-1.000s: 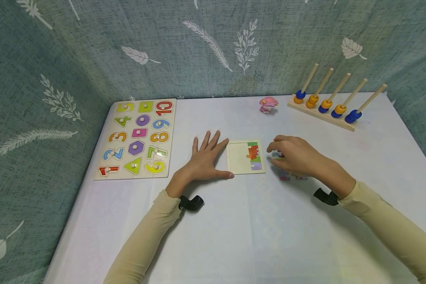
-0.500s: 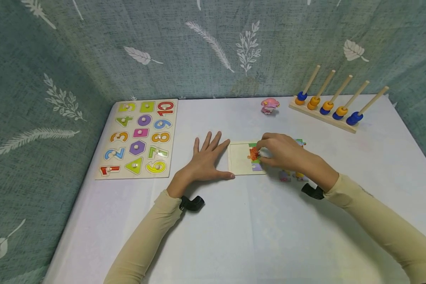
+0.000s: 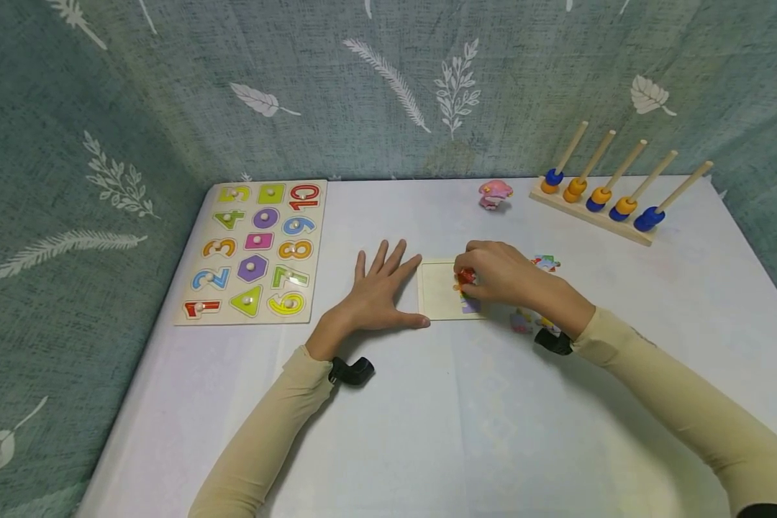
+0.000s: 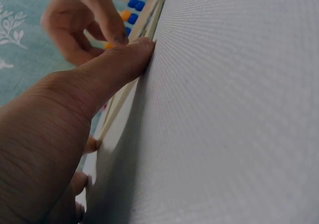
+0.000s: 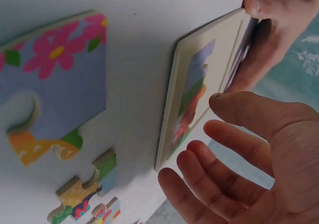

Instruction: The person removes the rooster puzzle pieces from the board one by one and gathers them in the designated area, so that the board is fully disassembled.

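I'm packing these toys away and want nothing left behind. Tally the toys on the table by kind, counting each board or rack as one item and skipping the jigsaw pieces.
Jigsaw tray: 1
Number board: 1
Bead rack: 1
Pink figurine: 1
Total: 4
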The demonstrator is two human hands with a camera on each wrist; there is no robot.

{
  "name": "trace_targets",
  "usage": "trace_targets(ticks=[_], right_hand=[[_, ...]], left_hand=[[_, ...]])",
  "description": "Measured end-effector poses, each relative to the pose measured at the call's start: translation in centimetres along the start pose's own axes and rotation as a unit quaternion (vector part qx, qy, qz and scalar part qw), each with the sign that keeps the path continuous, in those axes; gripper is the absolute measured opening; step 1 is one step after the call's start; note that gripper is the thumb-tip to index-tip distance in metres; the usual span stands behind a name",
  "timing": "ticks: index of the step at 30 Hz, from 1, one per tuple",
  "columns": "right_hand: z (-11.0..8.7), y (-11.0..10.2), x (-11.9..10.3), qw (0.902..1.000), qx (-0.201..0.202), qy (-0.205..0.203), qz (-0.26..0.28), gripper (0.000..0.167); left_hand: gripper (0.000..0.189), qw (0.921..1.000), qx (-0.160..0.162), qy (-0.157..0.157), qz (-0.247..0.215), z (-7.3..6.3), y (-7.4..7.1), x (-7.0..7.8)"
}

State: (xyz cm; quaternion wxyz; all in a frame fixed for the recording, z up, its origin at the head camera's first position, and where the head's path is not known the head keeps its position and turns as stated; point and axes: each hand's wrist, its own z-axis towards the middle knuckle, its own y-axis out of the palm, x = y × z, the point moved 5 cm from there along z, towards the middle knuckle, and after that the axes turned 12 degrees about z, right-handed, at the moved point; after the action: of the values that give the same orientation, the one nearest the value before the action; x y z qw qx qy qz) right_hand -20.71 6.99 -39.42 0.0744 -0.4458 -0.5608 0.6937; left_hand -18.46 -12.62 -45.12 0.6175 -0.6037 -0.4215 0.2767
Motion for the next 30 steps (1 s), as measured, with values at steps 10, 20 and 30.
trace_targets(ticks=[10, 20, 30], right_hand=[[0.36, 0.42, 0.41, 0.9996, -0.010, 0.024, -0.008, 0.015], [0.56, 0.40, 0.52, 0.9997, -0.003, 0.018, -0.015, 0.015], [0.46, 0.33, 0.50, 0.9998, 0.013, 0.009, -0.014, 0.015]], left_hand=[[0.113, 1.0000, -0.002, 0.000, -0.003, 0.10, 0.15, 0.01], [0.112, 1.0000, -0.003, -0.003, -0.004, -0.04, 0.02, -0.12], [0.112, 1.0000, -0.002, -0.001, 0.000, -0.03, 0.10, -0.12]])
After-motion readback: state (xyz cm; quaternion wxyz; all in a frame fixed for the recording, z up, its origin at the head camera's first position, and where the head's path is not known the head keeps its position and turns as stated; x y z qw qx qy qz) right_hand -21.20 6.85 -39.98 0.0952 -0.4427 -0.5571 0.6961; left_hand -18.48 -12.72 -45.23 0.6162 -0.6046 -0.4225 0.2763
